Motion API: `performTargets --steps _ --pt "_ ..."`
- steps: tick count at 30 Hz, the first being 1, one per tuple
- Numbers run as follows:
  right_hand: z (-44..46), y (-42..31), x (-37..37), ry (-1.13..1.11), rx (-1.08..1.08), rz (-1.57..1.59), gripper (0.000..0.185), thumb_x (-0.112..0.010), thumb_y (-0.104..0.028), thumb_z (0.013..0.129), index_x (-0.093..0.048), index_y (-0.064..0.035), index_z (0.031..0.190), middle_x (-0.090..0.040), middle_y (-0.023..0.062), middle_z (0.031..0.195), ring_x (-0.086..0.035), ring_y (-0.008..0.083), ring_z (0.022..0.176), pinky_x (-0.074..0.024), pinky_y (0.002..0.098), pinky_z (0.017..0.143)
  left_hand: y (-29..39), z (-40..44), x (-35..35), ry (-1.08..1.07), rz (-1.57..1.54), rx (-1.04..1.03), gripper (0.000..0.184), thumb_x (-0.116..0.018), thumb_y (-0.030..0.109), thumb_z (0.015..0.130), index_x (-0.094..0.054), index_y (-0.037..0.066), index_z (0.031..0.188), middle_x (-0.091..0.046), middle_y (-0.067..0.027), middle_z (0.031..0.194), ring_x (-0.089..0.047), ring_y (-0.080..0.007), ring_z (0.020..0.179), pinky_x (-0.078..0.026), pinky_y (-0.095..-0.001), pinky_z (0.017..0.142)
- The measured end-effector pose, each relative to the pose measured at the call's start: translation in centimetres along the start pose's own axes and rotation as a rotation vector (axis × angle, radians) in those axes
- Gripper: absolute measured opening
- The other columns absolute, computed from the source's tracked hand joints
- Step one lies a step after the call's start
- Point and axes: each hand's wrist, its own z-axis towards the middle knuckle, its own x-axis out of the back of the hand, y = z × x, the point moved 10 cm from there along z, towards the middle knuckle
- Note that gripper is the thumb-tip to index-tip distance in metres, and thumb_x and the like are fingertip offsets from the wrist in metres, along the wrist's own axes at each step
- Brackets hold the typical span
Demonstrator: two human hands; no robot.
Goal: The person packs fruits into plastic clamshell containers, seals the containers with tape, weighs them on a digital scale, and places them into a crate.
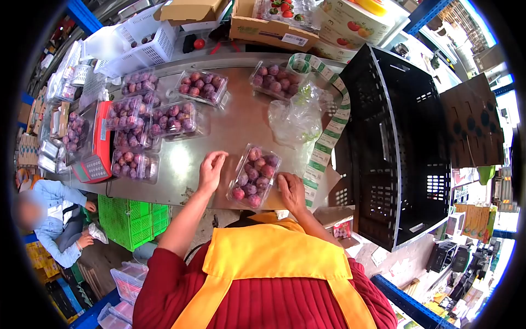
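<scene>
Directly before me on the metal table lies a clear plastic punnet of plums (253, 175), slightly tilted to one side in its placing. My left hand (210, 171) is just left of it, apart from the box, with its fingers stretched toward it and nothing in them. My right hand (291, 191) is at the punnet's right edge, fingers loosely bent; whether it touches the box I cannot tell. A strip of green and white labels (319, 156) runs down close beside that hand. Crumpled clear plastic bags (296, 118) lie beyond the punnet.
Several plum punnets (174, 118) are grouped and partly stacked at left, by a red scale (93, 166). Another punnet (274, 79) stands near the label roll (299, 63). A large black crate (405, 148) borders the right. A seated person (57, 214) is at lower left, near green crates (129, 219).
</scene>
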Motion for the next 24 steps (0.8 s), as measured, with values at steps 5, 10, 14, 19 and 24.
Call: performTargets --steps 5,10,14,19,24 --pt "-0.5 -1.8 0.0 -0.009 0.231 -0.06 0.02 -0.06 -0.024 0.088 -0.065 -0.0062 0.096 -0.062 0.0147 0.089 -0.053 0.0345 0.093 -0.0361 0.0452 0.091 3.7 -3.5 -4.8 -0.288 0.301 -0.124 0.056 -0.059 0.043 0.096 -0.053 0.004 0.135 -0.059 -0.0136 0.127 -0.051 -0.026 0.122 -0.038 -0.0371 0.106" --pt "-0.4 -4.7 -0.5 0.004 0.282 -0.013 0.012 -0.06 -0.015 0.086 -0.055 -0.006 0.093 -0.058 0.0135 0.085 -0.054 0.0342 0.088 -0.0361 0.0476 0.094 4.7 -5.3 -5.1 -0.31 -0.241 0.16 0.049 -0.066 0.024 0.092 -0.05 0.002 0.133 -0.059 -0.0018 0.114 -0.055 -0.0096 0.101 -0.046 -0.0272 0.089" --pt "0.6 -13.3 3.8 -0.105 0.426 0.099 0.018 -0.062 -0.02 0.091 -0.055 -0.006 0.098 -0.06 0.0105 0.089 -0.058 0.0293 0.091 -0.0344 0.0449 0.101 6.5 -7.6 -3.6 -0.328 -0.661 0.371 0.053 -0.055 0.032 0.097 -0.045 0.001 0.139 -0.061 -0.0084 0.125 -0.059 -0.0204 0.116 -0.047 -0.0361 0.102" --pt "1.2 -14.2 9.6 -0.094 0.379 0.088 0.05 -0.075 -0.045 0.082 -0.059 -0.0086 0.113 -0.062 0.0053 0.085 -0.056 0.0222 0.093 -0.0367 0.0422 0.101 7.0 -10.5 -3.3 -0.309 -1.342 0.533 0.055 -0.055 0.039 0.096 -0.044 0.012 0.143 -0.054 -0.0124 0.136 -0.057 -0.0308 0.116 -0.046 -0.0522 0.1" --pt "2.2 -10.8 4.2 -0.414 0.026 0.857 0.063 -0.084 -0.031 0.076 -0.056 -0.0083 0.127 -0.054 -0.0053 0.077 -0.049 0.0039 0.072 -0.0416 0.0212 0.066 16.5 -11.7 -8.2 -0.661 -1.491 0.43 0.076 -0.054 0.054 0.091 -0.035 0.007 0.147 -0.045 -0.0157 0.144 -0.057 -0.0362 0.115 -0.05 -0.05 0.097"
